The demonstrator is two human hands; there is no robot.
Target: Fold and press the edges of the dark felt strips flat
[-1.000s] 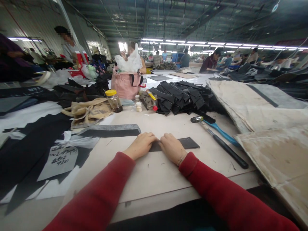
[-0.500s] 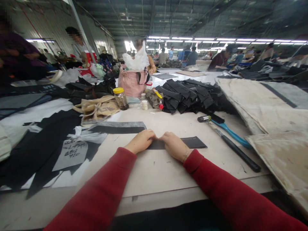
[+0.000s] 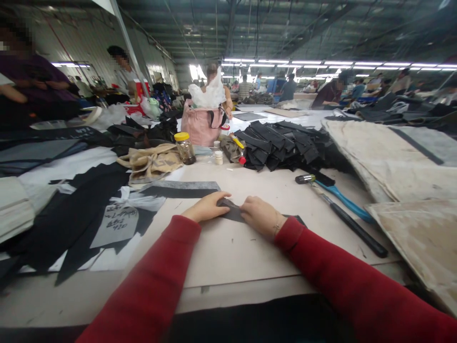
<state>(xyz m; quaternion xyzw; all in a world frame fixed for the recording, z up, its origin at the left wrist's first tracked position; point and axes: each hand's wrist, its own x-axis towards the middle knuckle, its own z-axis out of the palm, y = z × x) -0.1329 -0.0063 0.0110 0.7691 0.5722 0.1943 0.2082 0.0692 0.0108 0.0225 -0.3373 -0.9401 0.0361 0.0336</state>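
A dark strip [image 3: 233, 212] lies on the pale board [image 3: 228, 257], its right part passing beneath my right hand and sleeve. My right hand [image 3: 260, 216] has its fingers closed on the strip's upper edge. At the strip's left end is my left hand [image 3: 209, 207], thumb and fingers apart, the thumb touching or just over the strip. Behind my left hand lies another dark strip with a grey upper band [image 3: 182, 189].
At the right rest a black-handled tool [image 3: 357, 228] and a blue-handled brush [image 3: 352, 204]. Behind are a pile of black pieces [image 3: 282, 143], a yellow-lidded jar [image 3: 184, 148] and a pink bag [image 3: 202, 125]. Black pieces with a handwritten tag [image 3: 116, 224] lie left. People stand beyond.
My left hand has opened and drawn slightly left from my right hand, uncovering more of the strip. The strip now slants down to the right. The whole view has shifted slightly.
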